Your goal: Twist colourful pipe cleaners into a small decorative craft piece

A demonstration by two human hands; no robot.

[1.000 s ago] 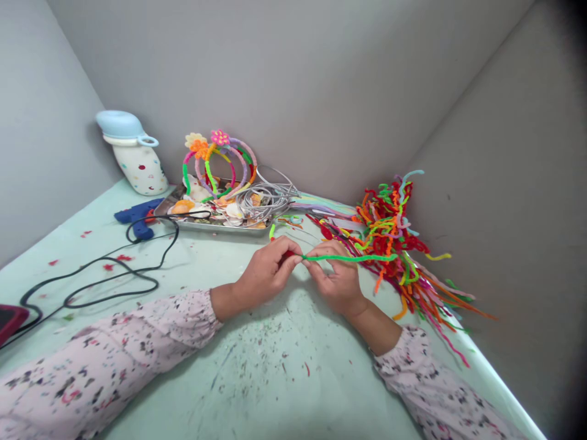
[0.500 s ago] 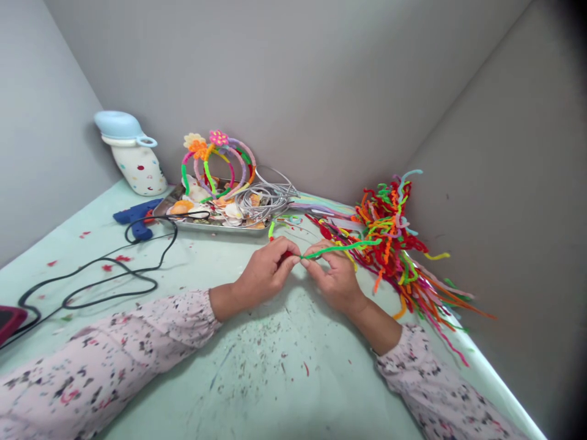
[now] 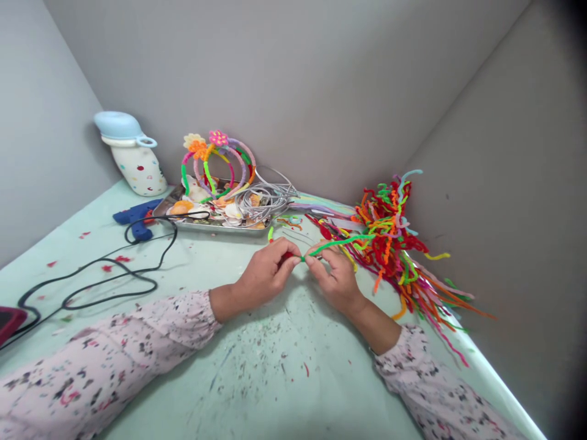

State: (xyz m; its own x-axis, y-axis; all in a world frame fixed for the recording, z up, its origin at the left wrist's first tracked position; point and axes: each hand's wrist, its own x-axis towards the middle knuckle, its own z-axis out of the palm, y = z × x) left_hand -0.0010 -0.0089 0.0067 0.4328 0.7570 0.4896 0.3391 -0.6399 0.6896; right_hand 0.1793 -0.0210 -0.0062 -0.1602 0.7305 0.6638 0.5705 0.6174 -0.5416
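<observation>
Lightly, the left hand pinches a red pipe cleaner, the right hand a green pipe cleaner trailing toward two o'clock, light and bendable, likely best held near its tip.

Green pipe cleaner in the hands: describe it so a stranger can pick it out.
A heap of colored pipe cleaners fills the right corner of the pale green table. In front of it, the right hand pinches one green pipe cleaner. It alone is held up, its end meeting a red bit in the left hand.
</observation>
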